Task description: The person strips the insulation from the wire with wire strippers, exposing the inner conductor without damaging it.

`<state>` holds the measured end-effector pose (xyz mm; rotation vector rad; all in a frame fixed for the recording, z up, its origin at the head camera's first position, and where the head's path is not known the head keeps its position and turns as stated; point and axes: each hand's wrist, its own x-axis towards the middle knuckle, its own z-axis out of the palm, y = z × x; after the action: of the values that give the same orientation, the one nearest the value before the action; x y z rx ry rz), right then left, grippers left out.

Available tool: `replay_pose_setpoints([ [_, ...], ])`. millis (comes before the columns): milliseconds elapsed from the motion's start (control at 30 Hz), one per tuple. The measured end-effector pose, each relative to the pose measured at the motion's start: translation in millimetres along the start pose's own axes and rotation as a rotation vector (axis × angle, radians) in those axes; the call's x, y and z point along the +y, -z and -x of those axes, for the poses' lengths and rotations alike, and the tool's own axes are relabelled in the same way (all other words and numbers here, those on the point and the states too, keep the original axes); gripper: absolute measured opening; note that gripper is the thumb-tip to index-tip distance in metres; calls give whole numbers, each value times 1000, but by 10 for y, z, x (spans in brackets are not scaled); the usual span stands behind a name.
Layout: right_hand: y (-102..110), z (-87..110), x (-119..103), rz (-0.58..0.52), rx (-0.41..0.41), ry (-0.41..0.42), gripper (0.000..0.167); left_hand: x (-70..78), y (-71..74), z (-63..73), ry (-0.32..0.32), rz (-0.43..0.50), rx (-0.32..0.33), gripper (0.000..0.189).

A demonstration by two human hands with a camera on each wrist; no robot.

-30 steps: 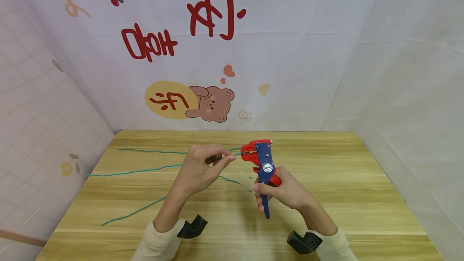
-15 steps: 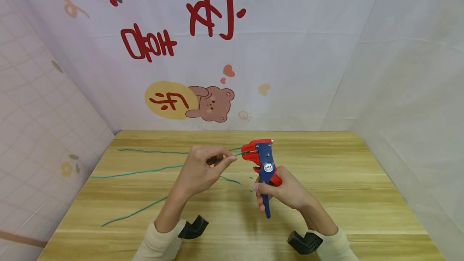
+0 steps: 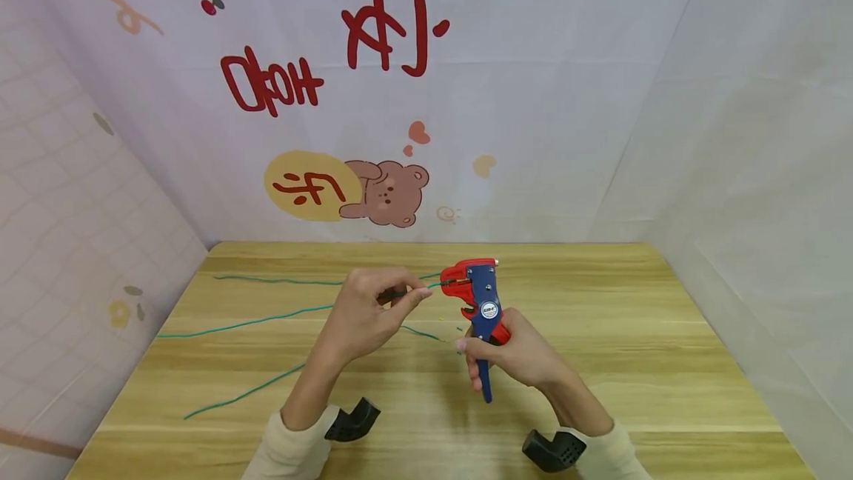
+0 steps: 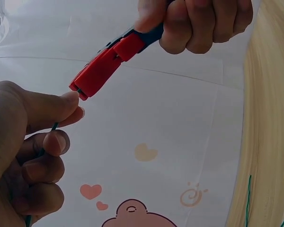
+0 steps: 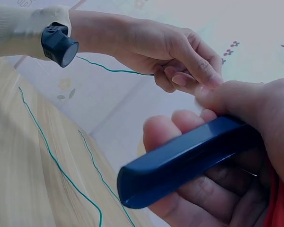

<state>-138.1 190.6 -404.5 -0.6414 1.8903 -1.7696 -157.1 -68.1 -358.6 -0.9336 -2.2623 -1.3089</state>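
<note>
While one red-and-blue tool [image 3: 486, 293] is gripped right of centre by the curled right hand [image 3: 516, 352], one green wire [image 3: 286, 315] is pinched by the left hand [image 3: 373, 313], reaching the tool's jaws; a second wire [image 3: 246, 394] is laid lower left, a third wire [image 3: 286, 280] mid-left, farther back.

In the head view, the tool [image 3: 481, 295] at five o'clock has red parts that look like smooth plastic and rivets [image 3: 489, 287] with a bright metal shine. Its blue handle [image 5: 180, 158] is smooth and glossy in the right wrist view; painted metal or plastic, one cannot tell. The wire [image 3: 433, 285] at its ten o'clock side looks plastic-coated, as do the wires [image 3: 246, 323] at eight. The table [image 3: 666, 361] at six shows smooth wood grain with a faint sheen. The backdrop [image 3: 546, 110] at twelve is matt, lightly creased cloth. The sleeves [image 3: 293, 447] at seven and five are soft, dull cloth; the wrist cameras [image 3: 353, 421] look like hard black plastic.
</note>
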Motion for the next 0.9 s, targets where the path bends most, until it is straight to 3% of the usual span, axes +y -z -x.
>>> replay_pose_setpoints([
  [467, -73, 0, 28, -4, 2, 27, 22, -14, -19, 53, 23, -15, 14, 7],
  [900, -105, -12, 13, -29, -1, 81, 16, -40, -27, 14, -46, -54, 58, 7],
])
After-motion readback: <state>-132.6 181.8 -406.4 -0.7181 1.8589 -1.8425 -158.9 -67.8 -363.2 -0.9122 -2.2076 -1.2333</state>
